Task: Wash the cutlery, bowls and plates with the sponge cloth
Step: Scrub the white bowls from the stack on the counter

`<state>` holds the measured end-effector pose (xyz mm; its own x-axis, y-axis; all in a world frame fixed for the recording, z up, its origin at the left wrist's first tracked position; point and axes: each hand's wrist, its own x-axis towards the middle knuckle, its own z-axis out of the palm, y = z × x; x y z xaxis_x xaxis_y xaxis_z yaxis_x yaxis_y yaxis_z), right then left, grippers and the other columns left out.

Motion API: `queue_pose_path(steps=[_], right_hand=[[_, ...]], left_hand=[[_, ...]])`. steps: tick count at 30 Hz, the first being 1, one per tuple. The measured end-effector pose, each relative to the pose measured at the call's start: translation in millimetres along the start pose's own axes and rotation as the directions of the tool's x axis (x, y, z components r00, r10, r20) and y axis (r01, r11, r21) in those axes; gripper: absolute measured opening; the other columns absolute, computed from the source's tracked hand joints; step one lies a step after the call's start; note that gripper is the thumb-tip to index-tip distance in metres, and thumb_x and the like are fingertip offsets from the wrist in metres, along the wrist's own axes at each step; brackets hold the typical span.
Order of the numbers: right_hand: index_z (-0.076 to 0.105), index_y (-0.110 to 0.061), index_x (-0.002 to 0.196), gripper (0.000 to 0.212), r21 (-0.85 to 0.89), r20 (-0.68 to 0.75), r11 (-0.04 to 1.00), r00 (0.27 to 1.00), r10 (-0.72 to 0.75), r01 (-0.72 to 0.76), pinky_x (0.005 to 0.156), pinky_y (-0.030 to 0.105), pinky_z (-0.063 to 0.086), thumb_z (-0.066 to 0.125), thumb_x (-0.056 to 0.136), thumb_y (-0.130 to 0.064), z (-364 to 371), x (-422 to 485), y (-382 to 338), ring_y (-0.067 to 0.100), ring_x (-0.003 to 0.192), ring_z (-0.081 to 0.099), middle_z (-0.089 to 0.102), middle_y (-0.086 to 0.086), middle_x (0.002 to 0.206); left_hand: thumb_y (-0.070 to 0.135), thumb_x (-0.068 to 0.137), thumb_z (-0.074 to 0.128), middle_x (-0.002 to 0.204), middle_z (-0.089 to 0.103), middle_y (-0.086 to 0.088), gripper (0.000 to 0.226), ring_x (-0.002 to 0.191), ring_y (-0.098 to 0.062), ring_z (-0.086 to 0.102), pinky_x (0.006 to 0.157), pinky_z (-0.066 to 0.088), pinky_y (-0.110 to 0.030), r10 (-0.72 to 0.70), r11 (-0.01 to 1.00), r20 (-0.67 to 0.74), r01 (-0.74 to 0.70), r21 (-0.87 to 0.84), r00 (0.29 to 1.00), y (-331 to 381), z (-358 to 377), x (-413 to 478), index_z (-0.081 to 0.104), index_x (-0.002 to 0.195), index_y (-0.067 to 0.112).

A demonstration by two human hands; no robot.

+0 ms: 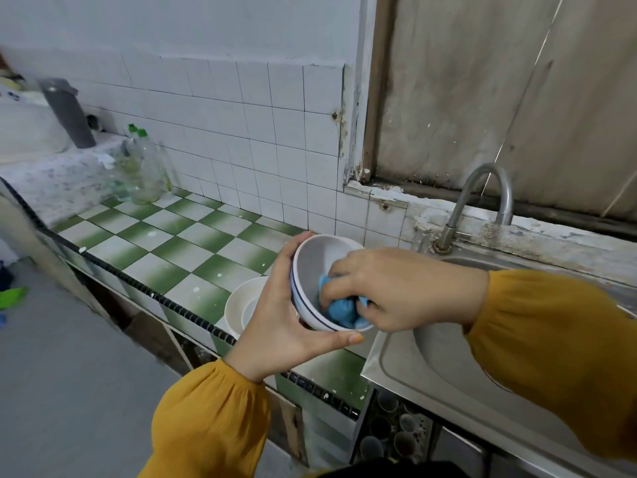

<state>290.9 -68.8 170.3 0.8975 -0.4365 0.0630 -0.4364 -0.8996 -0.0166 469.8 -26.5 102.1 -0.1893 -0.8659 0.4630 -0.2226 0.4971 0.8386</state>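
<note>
Spanning the left side: green-and-white tiled counter (172, 243), with a steel sink (396, 367) at its right end and a curved tap (482, 188) behind the sink. Clear green-capped bottles (144, 167) stand at the counter's far end by the wall. Left hand (275, 315) grips a white blue-rimmed bowl (310, 260) from outside, tilted, held above the counter just beside the sink. Right hand (403, 288) is inside the bowl, fingers curled round the blue sponge cloth (341, 313) against the inner wall. A second white bowl (238, 301) sits on the counter, partly hidden by the left hand.
</note>
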Motion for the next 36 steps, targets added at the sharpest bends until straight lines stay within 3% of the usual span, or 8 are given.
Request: queue_pose_path(steps=[4,9,13,17,21,29,32,36], right_hand=[[0.061,-0.026,0.094,0.026,0.471,0.23,0.867,0.971,0.059,-0.165,0.074,0.028,0.047,0.05,0.072,-0.019,-11,6,0,0.004,0.076,0.054,0.06,-0.008,0.083],[0.058,-0.008,0.108,0.041,0.969,0.239,-0.086,0.964,0.118,-0.23,0.079,0.029,0.054,0.072,0.071,-0.018,14,2,5,0.02,0.091,0.062,0.061,0.013,0.102],[0.063,-0.007,0.095,0.03,0.981,0.141,0.08,0.937,0.321,-0.175,0.072,0.026,0.053,0.078,0.072,0.007,29,9,-3,0.015,0.081,0.064,0.066,0.003,0.084],[0.064,-0.002,0.102,0.044,0.98,0.182,-0.129,0.947,0.263,-0.153,0.07,0.03,0.058,0.084,0.063,-0.002,29,7,1,0.023,0.08,0.067,0.066,0.016,0.094],[0.07,-0.003,0.108,0.067,0.93,0.141,-0.363,0.969,0.205,-0.059,0.075,0.038,0.06,0.096,0.048,-0.02,30,-1,12,0.029,0.088,0.068,0.068,0.019,0.103],[0.075,-0.007,0.103,0.062,0.888,0.11,-0.456,0.943,0.315,0.05,0.075,0.039,0.061,0.097,0.047,-0.02,26,-6,20,0.027,0.085,0.071,0.072,0.016,0.099],[0.074,-0.011,0.096,0.044,0.949,0.084,-0.296,0.813,0.577,0.112,0.071,0.03,0.059,0.087,0.055,-0.017,21,-3,18,0.021,0.083,0.071,0.072,0.011,0.096],[0.064,-0.018,0.101,0.029,0.955,-0.118,0.003,0.367,0.923,0.297,0.078,0.033,0.059,0.074,0.075,-0.011,22,2,19,0.023,0.093,0.071,0.072,0.007,0.097]], left_hand=[[0.04,0.053,0.091,0.138,0.049,0.003,0.113,0.126,-0.025,0.052,0.101,0.048,-0.045,-0.013,0.999,0.055,0.011,0.038,0.998,-4,7,-2,0.024,0.143,0.032],[0.051,0.055,0.088,0.135,0.046,0.003,0.104,0.125,-0.019,0.051,0.101,0.047,-0.042,-0.005,0.984,-0.005,0.006,0.177,1.0,-5,14,-2,0.026,0.137,0.033],[0.065,0.048,0.078,0.128,0.041,0.012,0.113,0.118,-0.001,0.044,0.096,0.038,-0.009,0.017,0.91,-0.085,0.019,0.413,0.996,-1,24,-7,0.03,0.142,0.024],[0.072,0.041,0.077,0.124,0.044,0.01,0.114,0.116,-0.004,0.044,0.095,0.033,-0.004,0.003,0.921,-0.137,0.05,0.386,0.991,-6,16,-11,0.041,0.139,0.025],[0.054,0.07,0.063,0.122,0.063,0.002,0.063,0.113,-0.014,0.057,0.098,0.049,-0.038,-0.293,0.939,-0.138,0.258,-0.227,0.946,-28,-8,3,0.061,0.123,0.021],[0.041,0.045,0.095,0.107,0.07,-0.006,0.055,0.098,-0.026,0.067,0.081,0.055,-0.054,-0.38,0.339,0.184,0.322,-0.884,0.906,-13,-3,-4,0.077,0.094,0.021],[0.037,0.043,0.096,0.109,0.072,-0.01,0.062,0.095,-0.026,0.071,0.07,0.06,-0.045,-0.414,0.283,0.146,0.279,-0.917,0.898,-9,-6,0,0.078,0.098,0.015],[0.029,0.076,0.067,0.111,0.069,-0.004,0.052,0.088,-0.015,0.07,0.068,0.06,-0.031,-0.61,0.377,-0.086,0.193,-0.906,0.788,-1,-6,9,0.061,0.123,0.008]])
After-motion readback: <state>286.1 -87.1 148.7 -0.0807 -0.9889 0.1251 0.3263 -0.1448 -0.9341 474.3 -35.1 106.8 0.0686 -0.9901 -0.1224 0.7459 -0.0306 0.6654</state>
